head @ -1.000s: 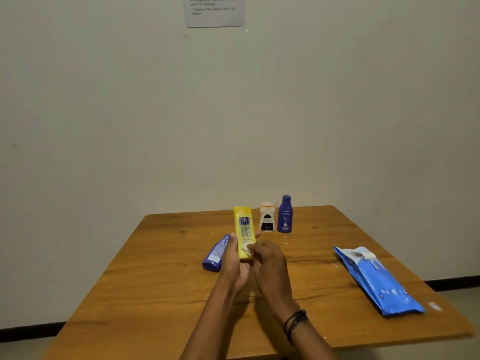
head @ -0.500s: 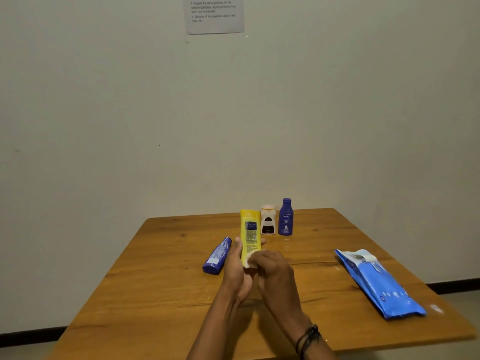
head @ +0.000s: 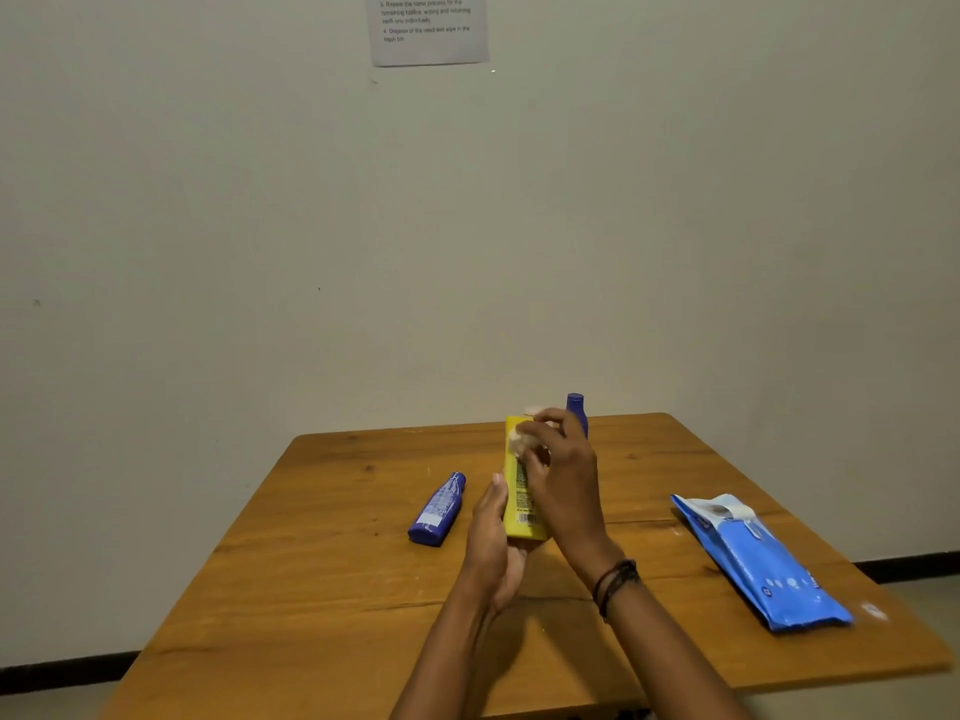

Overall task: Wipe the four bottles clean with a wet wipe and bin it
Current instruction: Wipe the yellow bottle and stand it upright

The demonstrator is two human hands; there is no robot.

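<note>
Head view caught you mid-wipe, just below the centre of the frame. Your left hand [head: 491,543] gripped the lower end of the yellow bottle [head: 521,491], thumb up its left side, and held it upright off the table [head: 311,563]. Your right hand [head: 563,475] had its fingers curled over the bottle's upper end and pinched the wipe [head: 517,440] against it; only a pale scrap of the wipe showed.

The step in hand looked to be wiping this one bottle, near its top. The lying bottle [head: 438,509] was on the table just left of your hands, and the standing bottle [head: 576,407] rose behind your right hand at the table's far edge. A pale cap [head: 532,409] beside it was probably the fourth bottle, mostly hidden. Which of these were already clean could not be told.

The wipe pack [head: 758,558] lay at the right of the frame, well apart from your hands.

The next move called for running the wipe down the rest of the yellow bottle and turning it in your left hand to reach the other faces. After that you had to set it down without knocking the ones behind. No bin was in view, so you needed to look for it.
</note>
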